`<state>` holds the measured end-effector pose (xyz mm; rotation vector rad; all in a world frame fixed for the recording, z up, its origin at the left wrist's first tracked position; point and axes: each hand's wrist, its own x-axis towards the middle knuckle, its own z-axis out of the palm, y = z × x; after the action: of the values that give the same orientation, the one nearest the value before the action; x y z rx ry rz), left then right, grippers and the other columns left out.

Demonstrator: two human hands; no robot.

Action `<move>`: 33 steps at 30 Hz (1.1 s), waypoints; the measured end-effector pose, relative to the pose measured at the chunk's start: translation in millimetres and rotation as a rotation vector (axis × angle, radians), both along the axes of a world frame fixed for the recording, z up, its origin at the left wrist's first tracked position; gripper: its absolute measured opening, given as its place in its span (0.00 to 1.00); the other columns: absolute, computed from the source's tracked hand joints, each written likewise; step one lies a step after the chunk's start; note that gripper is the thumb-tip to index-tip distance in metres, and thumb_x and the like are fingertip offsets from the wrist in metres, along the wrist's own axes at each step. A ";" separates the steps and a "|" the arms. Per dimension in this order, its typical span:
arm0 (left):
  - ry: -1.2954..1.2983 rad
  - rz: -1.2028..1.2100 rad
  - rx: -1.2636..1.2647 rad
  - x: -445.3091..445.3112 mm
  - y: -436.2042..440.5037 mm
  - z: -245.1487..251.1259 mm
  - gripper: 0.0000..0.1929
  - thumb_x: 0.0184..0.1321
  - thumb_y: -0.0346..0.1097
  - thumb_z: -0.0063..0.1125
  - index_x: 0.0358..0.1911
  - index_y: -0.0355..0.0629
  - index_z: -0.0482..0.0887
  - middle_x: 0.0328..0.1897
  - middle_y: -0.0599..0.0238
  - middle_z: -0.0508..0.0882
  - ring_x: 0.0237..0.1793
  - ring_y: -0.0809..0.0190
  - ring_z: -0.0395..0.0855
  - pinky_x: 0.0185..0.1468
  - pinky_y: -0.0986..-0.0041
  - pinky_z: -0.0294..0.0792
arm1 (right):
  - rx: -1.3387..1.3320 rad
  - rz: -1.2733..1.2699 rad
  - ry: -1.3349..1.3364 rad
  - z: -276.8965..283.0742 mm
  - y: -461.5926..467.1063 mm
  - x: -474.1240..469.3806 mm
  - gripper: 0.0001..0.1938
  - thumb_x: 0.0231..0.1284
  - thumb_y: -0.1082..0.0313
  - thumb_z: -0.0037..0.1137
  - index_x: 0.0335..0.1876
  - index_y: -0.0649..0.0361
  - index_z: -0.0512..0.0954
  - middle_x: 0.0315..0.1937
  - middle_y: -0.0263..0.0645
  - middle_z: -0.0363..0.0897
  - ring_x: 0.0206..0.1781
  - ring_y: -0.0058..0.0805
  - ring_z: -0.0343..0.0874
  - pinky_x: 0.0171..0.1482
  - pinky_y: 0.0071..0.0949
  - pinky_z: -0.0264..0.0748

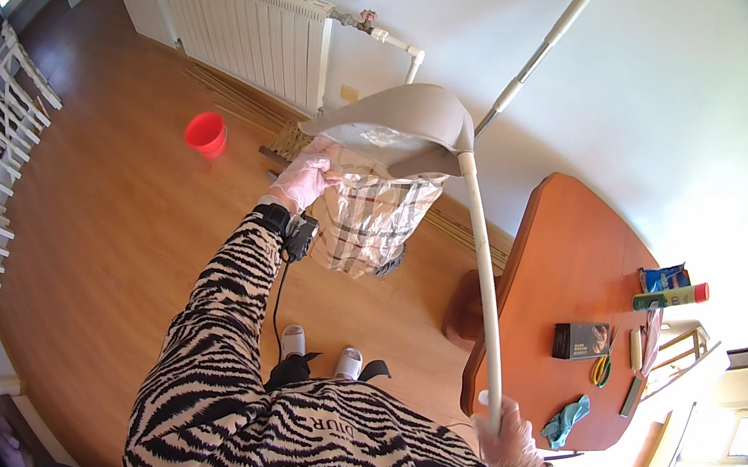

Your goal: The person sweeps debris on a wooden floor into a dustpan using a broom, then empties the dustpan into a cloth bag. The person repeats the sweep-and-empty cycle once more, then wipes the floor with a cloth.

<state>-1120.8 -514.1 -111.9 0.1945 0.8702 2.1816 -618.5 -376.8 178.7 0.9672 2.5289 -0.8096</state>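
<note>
My left hand point(310, 177), in a clear glove, pinches the rim of a plaid plastic bag point(375, 223) that hangs above the floor. My right hand point(509, 438), also gloved, is closed around the lower part of a pale long handle point(484, 250). At the handle's upper end a grey plastic dustpan point(414, 112) is tilted over the bag's mouth, its front edge near my left hand. How much lies in the dustpan cannot be told. The bag's contents are mostly hidden, though something dark shows at its lower right.
A red plastic bucket point(206, 134) stands on the wood floor at the left. A radiator point(244, 33) lines the wall. The wooden table point(558, 261) at the right bears a black box point(581, 341), scissors point(601, 371), a teal cloth point(565, 420) and a spray can point(670, 297). Another pole point(538, 55) crosses the wall.
</note>
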 end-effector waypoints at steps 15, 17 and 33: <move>-0.092 -0.026 -0.070 6.6 -3.3 16.9 0.36 0.60 0.22 0.41 0.75 0.50 0.61 0.83 0.66 0.57 0.27 0.66 0.71 0.44 0.71 0.72 | -0.065 -0.019 0.134 3.2 11.2 -9.6 0.18 0.69 0.72 0.55 0.61 0.63 0.68 0.22 0.40 0.74 0.25 0.33 0.76 0.31 0.32 0.73; -0.091 -0.015 -0.084 9.4 -6.9 20.9 0.36 0.59 0.22 0.41 0.76 0.50 0.60 0.84 0.65 0.55 0.26 0.67 0.71 0.44 0.71 0.72 | -0.145 -0.066 0.136 7.4 8.9 -9.7 0.17 0.70 0.73 0.54 0.62 0.63 0.68 0.22 0.35 0.73 0.24 0.22 0.72 0.30 0.26 0.71; 0.007 0.008 -0.116 3.5 -11.2 3.9 0.37 0.59 0.22 0.43 0.77 0.47 0.60 0.78 0.65 0.65 0.28 0.67 0.74 0.44 0.68 0.76 | -0.283 -0.074 0.128 16.3 9.6 -9.7 0.19 0.70 0.74 0.51 0.64 0.65 0.66 0.25 0.28 0.72 0.24 0.15 0.69 0.30 0.18 0.69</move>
<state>-1117.3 -525.3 -108.1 0.1413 1.0002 2.1316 -628.1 -367.2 194.9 0.9436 2.4039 -1.2487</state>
